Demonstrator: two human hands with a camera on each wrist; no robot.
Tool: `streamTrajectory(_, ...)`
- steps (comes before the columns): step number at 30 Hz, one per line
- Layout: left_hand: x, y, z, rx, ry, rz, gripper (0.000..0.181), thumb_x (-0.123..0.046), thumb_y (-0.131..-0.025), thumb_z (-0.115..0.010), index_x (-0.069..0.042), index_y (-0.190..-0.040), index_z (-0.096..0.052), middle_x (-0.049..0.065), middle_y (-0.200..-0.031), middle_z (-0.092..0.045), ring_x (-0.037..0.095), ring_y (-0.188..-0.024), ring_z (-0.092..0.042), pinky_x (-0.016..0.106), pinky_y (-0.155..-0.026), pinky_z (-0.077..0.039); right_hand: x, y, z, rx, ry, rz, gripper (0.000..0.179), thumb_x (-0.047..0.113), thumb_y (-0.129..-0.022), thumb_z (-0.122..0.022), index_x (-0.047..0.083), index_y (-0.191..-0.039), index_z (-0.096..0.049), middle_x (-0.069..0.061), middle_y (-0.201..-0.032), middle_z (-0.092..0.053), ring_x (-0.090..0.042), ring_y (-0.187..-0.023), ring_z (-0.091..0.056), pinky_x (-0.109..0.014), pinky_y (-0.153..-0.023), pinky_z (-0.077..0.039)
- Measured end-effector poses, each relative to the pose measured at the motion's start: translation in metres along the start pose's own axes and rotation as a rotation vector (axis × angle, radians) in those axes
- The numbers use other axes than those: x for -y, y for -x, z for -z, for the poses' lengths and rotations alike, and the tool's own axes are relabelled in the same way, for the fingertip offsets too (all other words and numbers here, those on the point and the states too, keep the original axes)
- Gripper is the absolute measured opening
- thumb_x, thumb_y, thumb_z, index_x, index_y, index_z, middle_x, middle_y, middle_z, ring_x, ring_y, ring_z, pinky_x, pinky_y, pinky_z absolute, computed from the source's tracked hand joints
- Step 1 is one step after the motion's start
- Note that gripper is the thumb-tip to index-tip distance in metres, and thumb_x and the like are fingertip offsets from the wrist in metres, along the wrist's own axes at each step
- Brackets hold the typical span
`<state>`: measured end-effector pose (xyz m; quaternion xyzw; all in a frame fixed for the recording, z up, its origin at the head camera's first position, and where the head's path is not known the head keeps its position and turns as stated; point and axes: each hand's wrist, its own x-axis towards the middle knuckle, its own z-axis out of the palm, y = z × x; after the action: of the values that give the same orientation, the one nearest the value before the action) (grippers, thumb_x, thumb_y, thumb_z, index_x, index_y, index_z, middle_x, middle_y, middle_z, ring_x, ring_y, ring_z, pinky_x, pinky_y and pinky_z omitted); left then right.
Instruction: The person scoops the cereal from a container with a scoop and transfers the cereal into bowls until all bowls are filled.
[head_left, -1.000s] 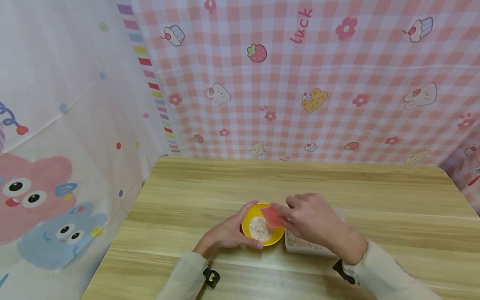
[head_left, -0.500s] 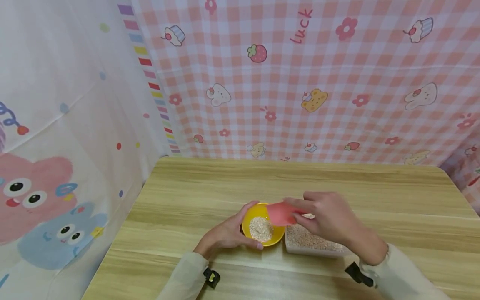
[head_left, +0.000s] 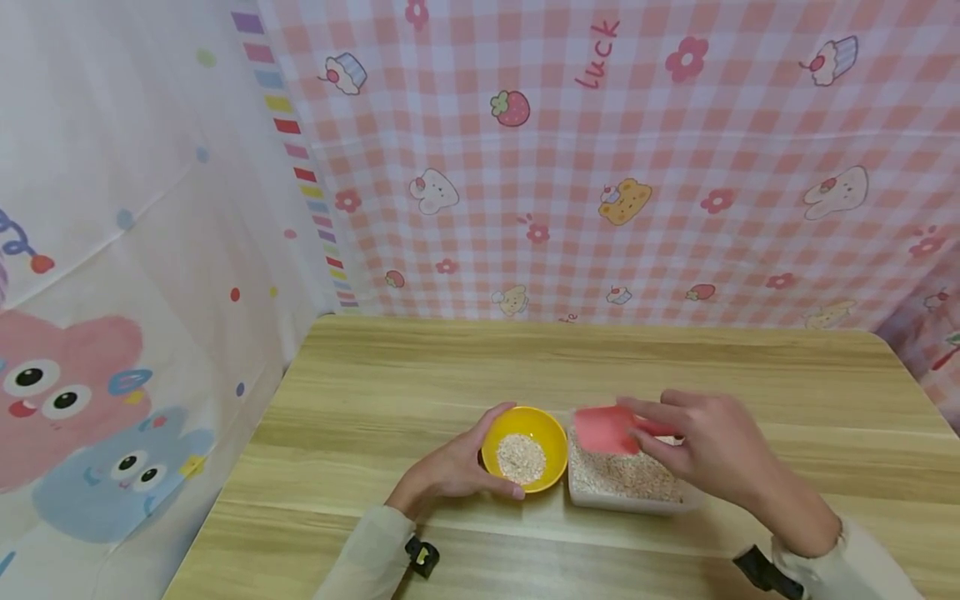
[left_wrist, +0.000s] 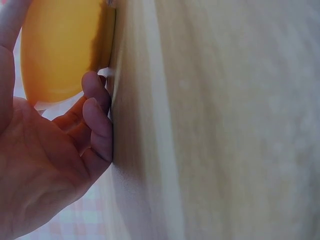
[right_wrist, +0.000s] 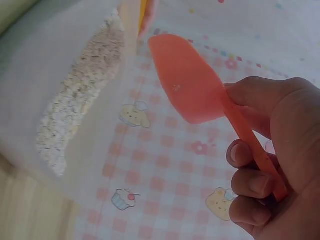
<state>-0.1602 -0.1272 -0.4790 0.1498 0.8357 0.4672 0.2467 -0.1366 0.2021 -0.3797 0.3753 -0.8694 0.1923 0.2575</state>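
Note:
A yellow bowl [head_left: 546, 432] stands on the wooden table with a small heap of pale oat flakes [head_left: 521, 460] in it. My left hand [head_left: 453, 468] holds the bowl from the left, thumb at the near side and fingers round the far side. In the left wrist view, the bowl's outer wall [left_wrist: 60, 45] shows above the curled fingers. The handle of a pink-red scoop [right_wrist: 187, 80] is gripped in my right hand [head_left: 716, 446]. The scoop is over the container's far left part, only a few flakes stuck to its blade. Right of the bowl stands a translucent rectangular container [head_left: 622, 505] of oat flakes [head_left: 626, 477].
The wooden table [head_left: 420, 358] extends beyond the bowl and container on all sides. A pink checked cloth [head_left: 577, 150] hangs behind its far edge, and a white cartoon-printed cloth [head_left: 172, 250] hangs at the left. Each wrist wears a black strap [head_left: 422, 557].
My right hand has moved right with the scoop, from over the yellow bowl to over the container. The left hand and the bowl have stayed in place.

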Motion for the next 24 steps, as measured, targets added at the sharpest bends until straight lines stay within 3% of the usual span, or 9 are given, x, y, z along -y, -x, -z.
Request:
streamTrajectory(3, 0.0, -0.001, 0.0, 0.0, -0.002, 0.007, 0.114, -0.043, -0.068, -0.091, -0.043, -0.155, -0.017, 0.006, -0.159, -0.032, 0.03, -0.141, -0.036, 0.06, -0.115, -0.022, 0.0, 0.009, 0.0, 0.014, -0.008, -0.018, 0.048, 0.056, -0.099, -0.047, 0.02, -0.11, -0.077, 0.018, -0.062, -0.045, 0.009, -0.052, -0.023, -0.011, -0.046, -0.021)
streamTrajectory(5, 0.0, -0.001, 0.0, 0.001, -0.001, 0.002, 0.114, -0.043, -0.068, -0.091, -0.042, -0.155, -0.017, 0.005, -0.159, -0.033, 0.03, -0.14, -0.036, 0.06, -0.115, -0.022, 0.001, 0.014, -0.001, 0.029, -0.012, -0.033, 0.034, 0.047, -0.096, -0.061, 0.021, -0.11, -0.077, 0.018, -0.063, -0.044, 0.009, -0.052, -0.023, -0.011, -0.047, -0.022)
streamTrajectory(7, 0.0, -0.001, 0.0, 0.003, -0.003, -0.002, 0.114, -0.042, -0.069, -0.09, -0.042, -0.155, -0.017, 0.004, -0.159, -0.033, 0.029, -0.14, -0.037, 0.06, -0.115, -0.023, 0.002, 0.019, -0.002, 0.048, -0.018, -0.053, 0.027, 0.034, -0.087, -0.075, 0.022, -0.11, -0.077, 0.019, -0.064, -0.043, 0.009, -0.052, -0.024, -0.011, -0.047, -0.023)
streamTrajectory(9, -0.001, 0.0, 0.0, 0.004, -0.002, -0.007, 0.113, -0.041, -0.069, -0.09, -0.041, -0.155, -0.017, 0.004, -0.158, -0.034, 0.028, -0.139, -0.038, 0.059, -0.115, -0.023, 0.005, 0.022, -0.003, 0.072, -0.015, -0.074, 0.034, 0.023, -0.076, -0.082, 0.023, -0.11, -0.077, 0.02, -0.064, -0.041, 0.008, -0.052, -0.024, -0.012, -0.048, -0.024)
streamTrajectory(12, -0.002, 0.0, 0.0, 0.007, -0.002, -0.009, 0.114, -0.04, -0.07, -0.09, -0.04, -0.156, -0.016, 0.003, -0.158, -0.034, 0.028, -0.14, -0.038, 0.059, -0.116, -0.023, 0.009, 0.027, -0.003, 0.101, -0.012, -0.103, 0.04, 0.018, -0.07, -0.085, 0.024, -0.109, -0.077, 0.019, -0.063, -0.041, 0.008, -0.052, -0.025, -0.013, -0.048, -0.025)
streamTrajectory(24, -0.007, 0.0, 0.003, 0.023, -0.039, -0.022, 0.117, -0.039, -0.07, -0.09, -0.034, -0.158, -0.013, 0.004, -0.161, -0.029, 0.027, -0.144, -0.032, 0.056, -0.118, -0.021, 0.001, 0.043, 0.0, 0.122, 0.018, -0.139, 0.041, 0.018, -0.067, -0.087, 0.022, -0.106, -0.078, 0.02, -0.065, -0.05, 0.008, -0.053, -0.025, -0.015, -0.048, -0.025)
